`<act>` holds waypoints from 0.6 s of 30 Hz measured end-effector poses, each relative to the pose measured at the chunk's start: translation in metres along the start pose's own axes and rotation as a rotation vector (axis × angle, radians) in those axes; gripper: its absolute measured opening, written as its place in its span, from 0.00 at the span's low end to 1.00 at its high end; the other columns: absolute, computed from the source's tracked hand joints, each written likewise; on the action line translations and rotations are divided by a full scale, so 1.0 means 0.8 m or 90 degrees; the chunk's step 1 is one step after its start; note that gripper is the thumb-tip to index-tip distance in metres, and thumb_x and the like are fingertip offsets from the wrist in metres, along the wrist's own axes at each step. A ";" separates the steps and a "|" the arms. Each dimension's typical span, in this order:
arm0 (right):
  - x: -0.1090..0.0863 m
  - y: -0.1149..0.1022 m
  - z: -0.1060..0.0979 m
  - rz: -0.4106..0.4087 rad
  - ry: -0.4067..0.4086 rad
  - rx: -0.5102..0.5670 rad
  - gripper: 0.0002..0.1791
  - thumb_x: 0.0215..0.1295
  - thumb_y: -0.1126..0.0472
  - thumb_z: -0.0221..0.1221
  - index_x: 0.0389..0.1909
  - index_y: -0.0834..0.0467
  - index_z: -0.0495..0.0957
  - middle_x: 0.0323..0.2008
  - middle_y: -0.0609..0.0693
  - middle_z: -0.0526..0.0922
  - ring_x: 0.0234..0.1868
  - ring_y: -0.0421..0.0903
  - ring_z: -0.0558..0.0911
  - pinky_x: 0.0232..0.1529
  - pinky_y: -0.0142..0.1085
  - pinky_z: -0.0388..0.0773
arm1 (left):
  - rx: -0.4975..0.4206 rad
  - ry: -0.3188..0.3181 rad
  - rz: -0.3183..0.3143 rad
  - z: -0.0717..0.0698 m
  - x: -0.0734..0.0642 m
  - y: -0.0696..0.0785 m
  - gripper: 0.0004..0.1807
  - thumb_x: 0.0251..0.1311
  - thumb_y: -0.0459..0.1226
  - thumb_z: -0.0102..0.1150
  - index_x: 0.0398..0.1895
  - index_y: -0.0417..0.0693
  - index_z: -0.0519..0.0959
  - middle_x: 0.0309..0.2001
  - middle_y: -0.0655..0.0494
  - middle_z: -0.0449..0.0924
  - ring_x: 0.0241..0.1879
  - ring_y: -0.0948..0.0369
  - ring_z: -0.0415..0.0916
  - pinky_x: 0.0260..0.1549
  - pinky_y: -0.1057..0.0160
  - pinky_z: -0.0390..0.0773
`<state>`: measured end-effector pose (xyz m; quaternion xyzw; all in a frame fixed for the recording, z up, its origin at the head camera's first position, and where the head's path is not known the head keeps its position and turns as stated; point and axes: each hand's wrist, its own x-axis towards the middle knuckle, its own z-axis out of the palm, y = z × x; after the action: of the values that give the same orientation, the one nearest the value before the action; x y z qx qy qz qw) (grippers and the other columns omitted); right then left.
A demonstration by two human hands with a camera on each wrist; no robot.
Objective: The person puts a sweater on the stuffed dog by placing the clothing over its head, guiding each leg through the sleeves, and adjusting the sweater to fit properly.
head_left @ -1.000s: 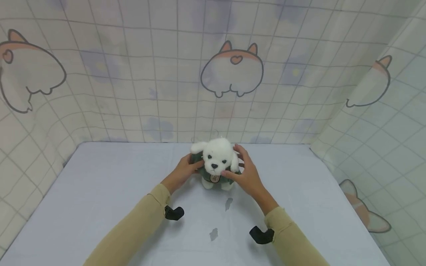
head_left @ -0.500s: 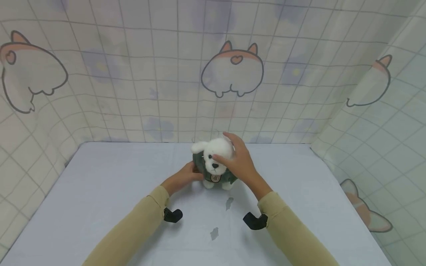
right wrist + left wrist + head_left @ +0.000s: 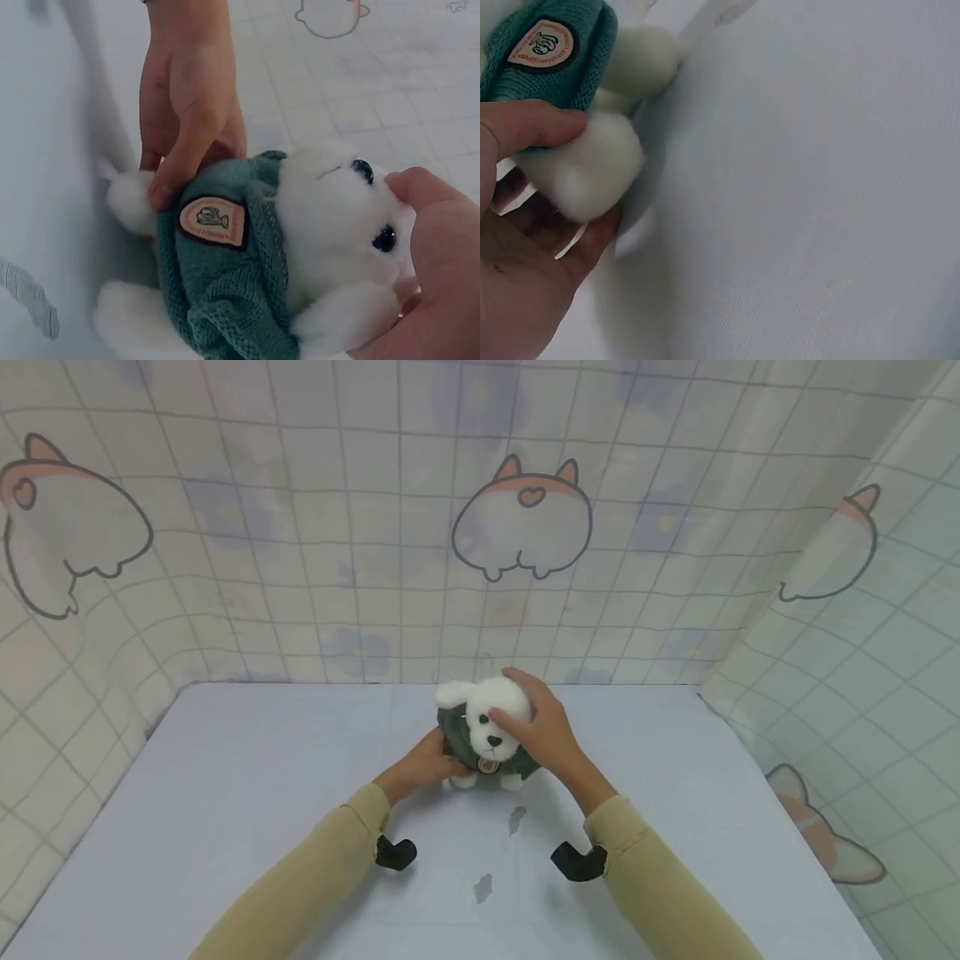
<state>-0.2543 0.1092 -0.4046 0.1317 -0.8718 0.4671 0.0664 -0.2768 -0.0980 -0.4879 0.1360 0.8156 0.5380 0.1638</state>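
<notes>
A white plush dog in a green knitted sweater with a round-edged badge faces me near the back of the table. My left hand grips its lower side, the thumb across the sweater's hem by a white leg and the fingers behind. From the other side my right hand holds the head, thumb close to one eye and fingers curved over the top and back. In the right wrist view, both black eyes and the muzzle show.
The white-covered table has two grey patches in front of the toy. Behind it rises a checked curtain with cartoon animal prints. A black wrist mount sticks out from each sleeve.
My right hand has moved from the dog's cheek up onto its head. The left hand has slid lower on the body. The toy has shifted slightly right.
</notes>
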 end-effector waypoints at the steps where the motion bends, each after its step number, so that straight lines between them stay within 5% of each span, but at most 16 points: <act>1: -0.002 0.001 -0.003 0.002 0.003 0.005 0.35 0.61 0.47 0.64 0.69 0.41 0.63 0.68 0.47 0.67 0.64 0.53 0.72 0.56 0.54 0.76 | 0.006 0.001 -0.001 0.000 0.000 0.001 0.45 0.46 0.32 0.69 0.71 0.52 0.59 0.66 0.52 0.69 0.66 0.51 0.67 0.70 0.48 0.61; 10: -0.018 0.017 -0.031 -0.037 0.016 0.049 0.35 0.59 0.51 0.66 0.68 0.45 0.66 0.66 0.48 0.68 0.64 0.51 0.70 0.59 0.53 0.75 | 0.043 0.022 0.069 -0.006 -0.002 0.014 0.47 0.50 0.31 0.67 0.74 0.54 0.56 0.68 0.48 0.68 0.69 0.48 0.64 0.69 0.46 0.61; 18: -0.033 0.035 -0.056 -0.036 -0.025 0.069 0.41 0.55 0.57 0.70 0.70 0.47 0.64 0.67 0.51 0.65 0.67 0.54 0.69 0.62 0.52 0.73 | 0.068 0.071 0.111 -0.024 -0.008 0.037 0.27 0.51 0.28 0.61 0.56 0.50 0.73 0.58 0.49 0.75 0.58 0.50 0.73 0.56 0.47 0.74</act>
<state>-0.2375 0.1656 -0.4089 0.1692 -0.8425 0.5085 0.0551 -0.2776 -0.1050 -0.4528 0.1846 0.8361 0.5127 0.0635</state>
